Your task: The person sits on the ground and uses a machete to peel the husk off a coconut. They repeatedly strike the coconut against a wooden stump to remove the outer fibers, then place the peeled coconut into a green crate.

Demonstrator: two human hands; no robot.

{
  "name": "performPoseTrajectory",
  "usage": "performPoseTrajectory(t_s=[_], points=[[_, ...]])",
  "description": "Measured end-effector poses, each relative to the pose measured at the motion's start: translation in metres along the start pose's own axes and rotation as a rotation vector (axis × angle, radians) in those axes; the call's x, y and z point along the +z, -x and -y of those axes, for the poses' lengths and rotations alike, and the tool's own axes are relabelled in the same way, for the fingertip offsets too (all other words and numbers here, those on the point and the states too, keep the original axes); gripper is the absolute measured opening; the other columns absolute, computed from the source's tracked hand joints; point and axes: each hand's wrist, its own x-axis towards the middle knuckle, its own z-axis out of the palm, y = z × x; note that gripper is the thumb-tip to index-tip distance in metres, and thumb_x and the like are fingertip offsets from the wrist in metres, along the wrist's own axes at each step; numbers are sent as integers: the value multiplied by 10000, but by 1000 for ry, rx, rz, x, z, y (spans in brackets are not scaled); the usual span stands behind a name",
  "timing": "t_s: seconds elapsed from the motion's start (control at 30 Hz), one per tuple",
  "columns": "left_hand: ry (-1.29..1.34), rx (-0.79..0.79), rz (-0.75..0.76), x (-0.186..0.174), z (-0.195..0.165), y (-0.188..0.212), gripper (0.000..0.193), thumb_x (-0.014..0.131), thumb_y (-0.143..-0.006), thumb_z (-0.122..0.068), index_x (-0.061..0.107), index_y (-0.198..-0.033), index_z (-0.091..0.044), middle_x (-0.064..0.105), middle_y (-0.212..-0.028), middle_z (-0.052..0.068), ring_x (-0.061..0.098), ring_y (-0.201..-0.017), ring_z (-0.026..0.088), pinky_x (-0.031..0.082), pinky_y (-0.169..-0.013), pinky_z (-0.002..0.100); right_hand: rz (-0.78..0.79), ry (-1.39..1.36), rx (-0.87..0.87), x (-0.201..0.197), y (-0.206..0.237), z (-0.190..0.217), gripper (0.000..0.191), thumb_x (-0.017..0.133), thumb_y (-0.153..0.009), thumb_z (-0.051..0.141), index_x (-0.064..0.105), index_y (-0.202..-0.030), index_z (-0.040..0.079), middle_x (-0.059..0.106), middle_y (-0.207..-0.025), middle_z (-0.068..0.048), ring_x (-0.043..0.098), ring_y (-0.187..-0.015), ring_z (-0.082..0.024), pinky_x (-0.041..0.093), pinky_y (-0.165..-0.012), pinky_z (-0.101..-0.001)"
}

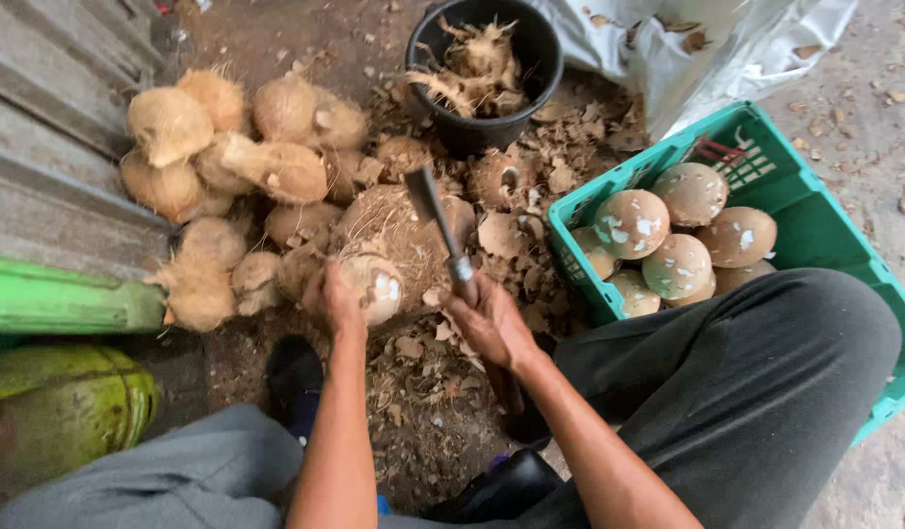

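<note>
Upper left: pile of husked coconuts (227, 147). Centre: my left hand (330, 299) clamps a coconut (372, 284) on the ground; my right hand (487, 318) grips the knife (438, 230), raised. Right: green crate (815, 230). Step: chipping shell; next calls for a controlled strike.

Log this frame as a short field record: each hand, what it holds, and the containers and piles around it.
left hand: steadies a partly husked coconut on the ground
right hand: grips a cleaver, blade raised over the coconut
crate: green plastic crate at the right, holding peeled coconuts
bucket: black bucket at the top, filled with husk fibre
pile: fibrous unpeeled coconuts at the left
ground: husk scraps scattered between the person's legs
</note>
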Motion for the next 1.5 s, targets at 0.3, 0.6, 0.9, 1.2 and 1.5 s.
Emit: performPoseTrajectory(t_s=[0.3, 0.6, 0.9, 1.2, 1.5], points=[[-385, 103, -56, 13, -33, 30, 253, 637, -925, -329, 746, -881, -105, 649, -768, 54, 561, -689, 225, 474, -699, 418, 159, 46, 19, 24, 15, 11, 327, 625, -1004, 341, 540, -794, 105, 546, -626, -14, 500, -468, -117, 460, -418, -302], [-422, 63, -58, 14, -22, 16, 257, 662, -887, -345, 784, -892, -119, 704, -823, 46, 615, -734, 226, 456, -715, 415, -43, -100, -58, 35, 15, 13, 179, 590, -952, 273, 620, -835, 141, 603, -617, 18, 497, -442, -102, 430, -390, -301], [-272, 431, -32, 12, 19, -9, 248, 677, -911, -290, 727, -881, -49, 691, -762, 72, 615, -688, 232, 477, -673, 358, -140, -120, -236, 35, 12, 10, 420, 690, -1060, 276, 578, -770, -7, 482, -608, -64, 413, -530, -145, 351, -490, -367], [-418, 123, -47, 14, -39, 38, 309, 656, -942, -364, 698, -824, -82, 657, -782, 72, 567, -696, 192, 451, -641, 400, -86, 73, -290, 39, 2, -1, 171, 655, -899, 239, 700, -966, 88, 613, -672, -37, 521, -569, -124, 451, -520, -376], [-255, 512, 66, 10, 10, 6, 320, 698, -919, -386, 761, -982, -78, 750, -955, 75, 690, -879, 221, 541, -799, 411, -51, 342, -146, 40, -25, -44, 368, 681, -981, 346, 609, -761, 60, 605, -622, -59, 557, -546, -174, 483, -555, -384]])
